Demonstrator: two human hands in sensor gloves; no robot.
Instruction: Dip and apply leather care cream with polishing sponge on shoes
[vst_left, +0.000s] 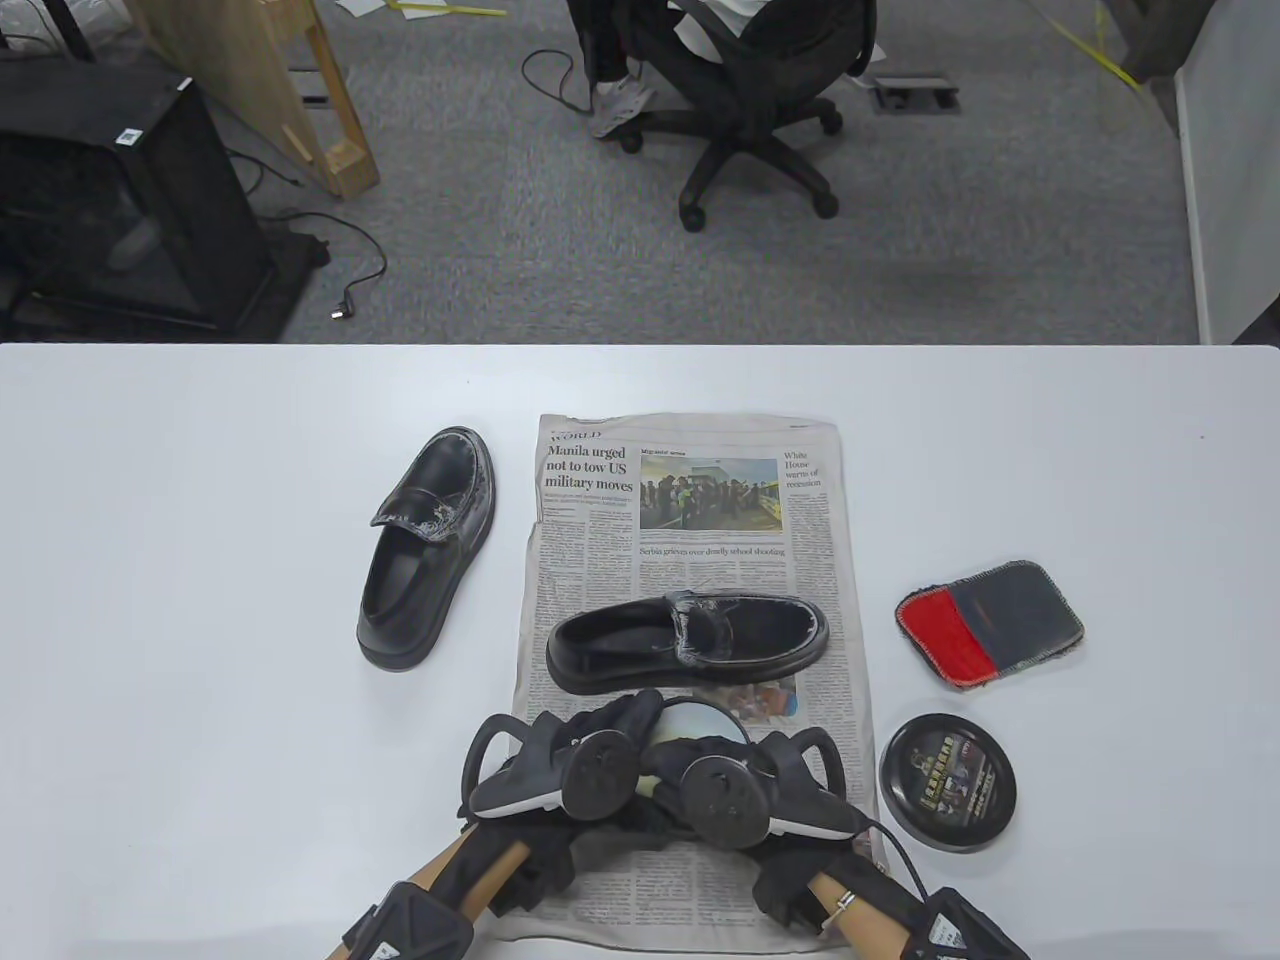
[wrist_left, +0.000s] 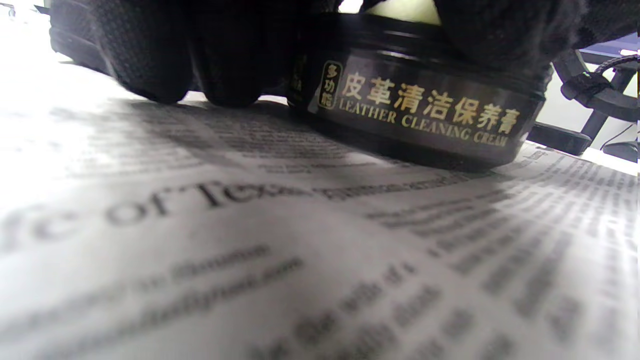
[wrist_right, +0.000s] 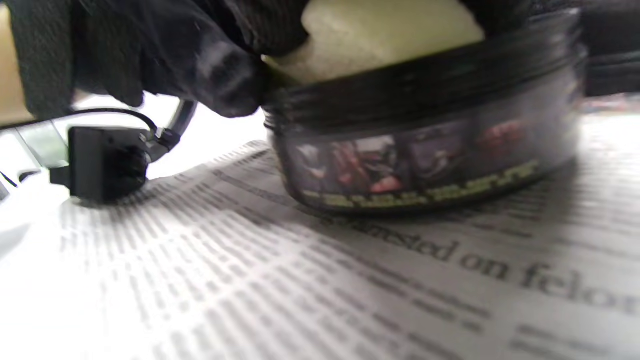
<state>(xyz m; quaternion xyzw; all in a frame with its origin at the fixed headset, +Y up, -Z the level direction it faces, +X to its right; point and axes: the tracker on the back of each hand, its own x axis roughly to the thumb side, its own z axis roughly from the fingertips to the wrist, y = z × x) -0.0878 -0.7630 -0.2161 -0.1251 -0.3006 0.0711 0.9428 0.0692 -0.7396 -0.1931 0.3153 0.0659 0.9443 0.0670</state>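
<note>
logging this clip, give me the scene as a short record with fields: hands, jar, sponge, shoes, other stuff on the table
left hand: at the cream jar's left side, fingers down on the newspaper
right hand: holds the sponge at the jar's open mouth
cream jar: open, black, labelled leather cleaning cream, stands on the newspaper
sponge: pale yellow, at the jar's rim
shoe on paper: black loafer, toe pointing right
second shoe: black loafer on bare table, left of the paper
lid: flat on the table, right of the hands
cloth: red and dark, beyond the lid

Black-gloved hands (vst_left: 640, 770), round trackers (vst_left: 597, 780)
</note>
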